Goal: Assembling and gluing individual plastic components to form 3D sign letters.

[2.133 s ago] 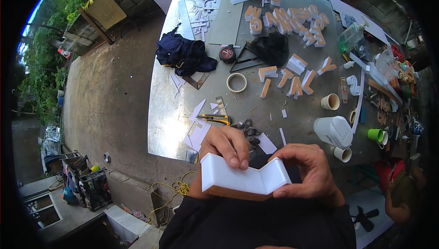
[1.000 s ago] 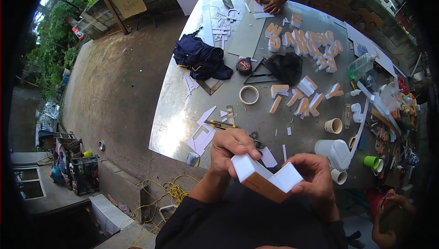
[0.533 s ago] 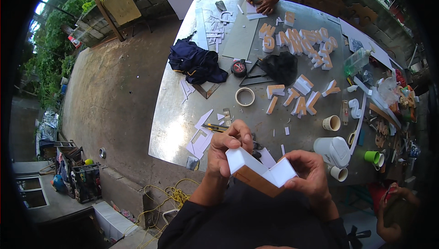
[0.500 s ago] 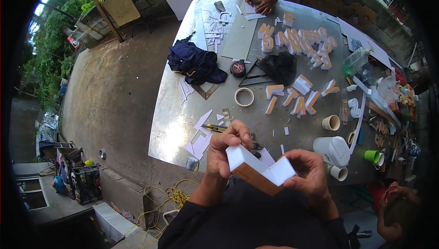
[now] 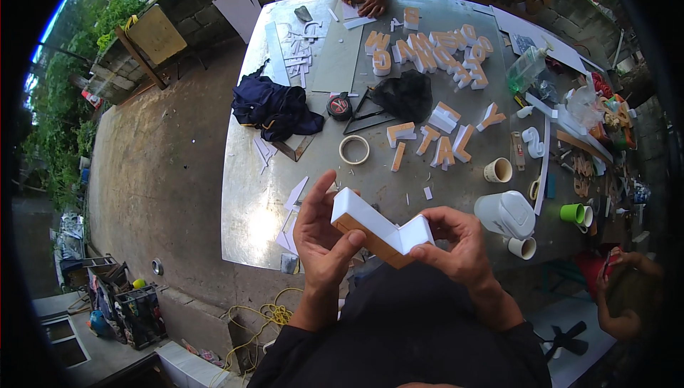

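An L-shaped block letter [image 5: 374,220] with white sides and a brown face is held up between my two hands, over the near edge of the table. At its longer arm, my left hand [image 5: 320,238] has the thumb against the brown face and other fingers behind, the index finger raised. My right hand [image 5: 456,245] pinches the shorter end between thumb and fingers. Beyond my hands lie several similar brown-and-white letters [image 5: 443,147]. White offcuts [image 5: 294,195] are on the table beside my left hand.
On the metal table [image 5: 249,195] are a tape roll [image 5: 354,150], tape measure [image 5: 339,106], dark cloth [image 5: 274,106], black bag [image 5: 402,96], white tub [image 5: 504,215] and cups [image 5: 498,170]. Another person's hands [image 5: 372,3] work at the far edge. A second person [image 5: 616,281] is at lower right.
The block has moved slightly left and its white inner sides show more. My left thumb has come onto the brown face and the index finger has lifted. The whole view has shifted.
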Available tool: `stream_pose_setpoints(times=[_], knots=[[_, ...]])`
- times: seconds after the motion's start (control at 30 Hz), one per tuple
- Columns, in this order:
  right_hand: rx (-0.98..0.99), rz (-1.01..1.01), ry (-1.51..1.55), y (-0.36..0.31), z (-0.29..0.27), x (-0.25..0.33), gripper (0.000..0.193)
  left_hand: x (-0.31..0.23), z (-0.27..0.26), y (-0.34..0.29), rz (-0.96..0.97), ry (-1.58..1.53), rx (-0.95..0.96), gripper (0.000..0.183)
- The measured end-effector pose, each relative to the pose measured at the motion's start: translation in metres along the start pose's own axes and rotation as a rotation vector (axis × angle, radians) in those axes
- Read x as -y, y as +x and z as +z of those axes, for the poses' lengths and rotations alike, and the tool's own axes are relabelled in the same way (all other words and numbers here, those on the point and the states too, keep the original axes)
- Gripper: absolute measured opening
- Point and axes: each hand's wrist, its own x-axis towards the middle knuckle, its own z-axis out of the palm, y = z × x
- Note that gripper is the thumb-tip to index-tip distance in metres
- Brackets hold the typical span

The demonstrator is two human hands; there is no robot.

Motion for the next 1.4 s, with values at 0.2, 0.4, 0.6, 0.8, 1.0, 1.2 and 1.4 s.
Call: stream_pose_setpoints(times=[0.2, 0.4, 0.6, 0.8, 1.0, 1.2, 1.4], knots=[[0.005, -0.105, -0.166, -0.003, 0.001, 0.007, 0.045, 0.008, 0.005, -0.004, 0.013, -0.199, -0.053, 0.086], [-0.027, -0.152, -0.159, -0.006, 0.003, 0.015, 0.047, 0.006, 0.011, -0.007, 0.019, -0.308, -0.081, 0.084], [0.008, -0.295, -0.314, -0.016, 0.001, 0.037, 0.054, -0.009, 0.025, -0.014, -0.003, -0.139, -0.129, 0.116], [-0.008, -0.416, -0.383, -0.015, -0.003, 0.043, 0.053, 0.002, 0.031, -0.034, -0.086, -0.147, 0.182, 0.094], [-0.031, -0.399, -0.333, -0.012, -0.005, 0.033, 0.053, 0.001, 0.031, -0.036, -0.171, -0.001, 0.189, 0.071], [0.028, -0.337, -0.305, -0.006, -0.008, 0.035, 0.057, 0.002, 0.03, -0.031, -0.295, -0.123, 0.076, 0.068], [0.128, -0.269, -0.048, -0.002, -0.011, 0.028, 0.048, 0.005, 0.024, -0.026, -0.51, -0.448, 0.094, 0.075]])
